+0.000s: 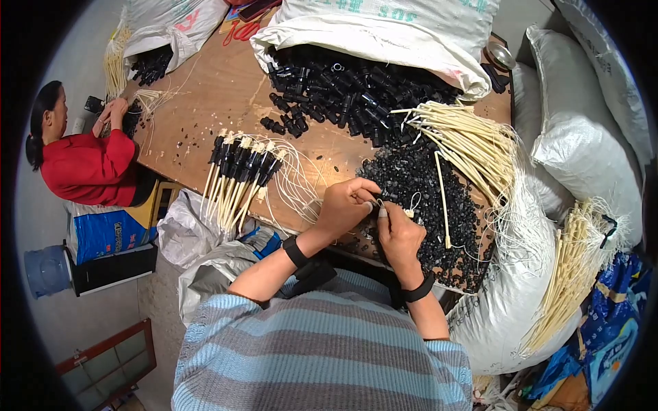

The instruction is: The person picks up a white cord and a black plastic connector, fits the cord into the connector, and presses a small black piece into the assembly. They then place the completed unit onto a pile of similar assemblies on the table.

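Left hand (346, 204): thumb and forefinger pinched together at a thin cord (380, 203); we see a black band (295, 251) on its wrist.
Right hand (402, 234): just beside the left, thumb and forefinger closed on the cord; we see a black band on this wrist too.
Cord: between the two sets of fingertips, above the near edge of the table (223, 92); its ends are too small for us to trace.
Loop (415, 198): white, beside the right hand, with a cream plug (409, 213) below it.
Bits (401, 171): a black heap spread beyond and right of the hands.
Stick (442, 202): one cream length lying across the bits.
Bundle (466, 144): many cream sticks, right of the heap, white wires (517, 219) trailing off the table.
Sockets (356, 89): black, piled at the mouth of a white sack (384, 34).
Row (247, 161): black sockets joined to cream sticks, left of the hands.
Co-worker (89, 161): in red, at the table's left side, hands together.
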`<state>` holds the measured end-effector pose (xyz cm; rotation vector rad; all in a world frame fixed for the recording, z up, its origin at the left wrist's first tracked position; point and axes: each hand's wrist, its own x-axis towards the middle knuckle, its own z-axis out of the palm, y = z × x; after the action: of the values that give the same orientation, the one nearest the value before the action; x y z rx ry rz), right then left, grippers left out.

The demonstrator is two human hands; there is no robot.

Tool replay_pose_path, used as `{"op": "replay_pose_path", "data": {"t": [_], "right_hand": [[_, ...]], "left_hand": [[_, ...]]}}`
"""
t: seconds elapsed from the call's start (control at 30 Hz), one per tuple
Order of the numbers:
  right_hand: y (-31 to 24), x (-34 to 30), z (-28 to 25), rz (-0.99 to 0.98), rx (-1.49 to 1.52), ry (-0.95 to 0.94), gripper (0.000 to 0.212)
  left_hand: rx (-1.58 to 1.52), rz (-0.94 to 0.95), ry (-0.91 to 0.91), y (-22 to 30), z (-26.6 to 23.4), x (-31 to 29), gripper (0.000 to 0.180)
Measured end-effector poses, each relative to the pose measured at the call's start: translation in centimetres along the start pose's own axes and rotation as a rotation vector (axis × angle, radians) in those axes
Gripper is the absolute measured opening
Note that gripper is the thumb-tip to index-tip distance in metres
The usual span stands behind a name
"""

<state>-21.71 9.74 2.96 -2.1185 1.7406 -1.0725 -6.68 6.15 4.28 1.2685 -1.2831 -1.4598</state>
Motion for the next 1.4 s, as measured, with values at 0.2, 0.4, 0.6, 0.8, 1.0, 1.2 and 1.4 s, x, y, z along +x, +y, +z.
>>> {"op": "replay_pose_path", "data": {"t": [0.2,0.4,0.6,0.8,1.0,1.2,1.4], "right_hand": [[0.0,0.5,-0.3,-0.059,-0.007,-0.032,0.011],[-0.3,0.4,-0.3,-0.044,0.153,0.027,0.01],[-0.3,0.7,-1.2,0.152,0.443,-0.151,0.017],[0.0,0.9,-1.5,0.093,0.349,-0.081,0.012],[1.4,1.6,-2.8,0.812,1.066,-0.478,0.021],[0.9,0.8,-3.0,0.061,0.422,-0.13,0.026],[0.8,0.6,-3.5,-0.229,-0.051,-0.266,0.028]], "left_hand": [[0.13,0.103,0.01,-0.2,0.1,0.4,0.017],[0.331,0.287,0.073,-0.9,-0.4,0.5,0.016],[0.436,0.526,0.189,-0.7,-0.4,1.1,0.016],[0.606,0.677,0.202,0.5,-0.4,1.3,0.016],[0.641,0.731,0.022,2.2,-1.0,1.1,0.026],[0.676,0.516,-0.258,0.9,-2.3,1.5,0.033],[0.723,0.401,-0.23,-0.4,-2.1,0.2,0.033]]}}
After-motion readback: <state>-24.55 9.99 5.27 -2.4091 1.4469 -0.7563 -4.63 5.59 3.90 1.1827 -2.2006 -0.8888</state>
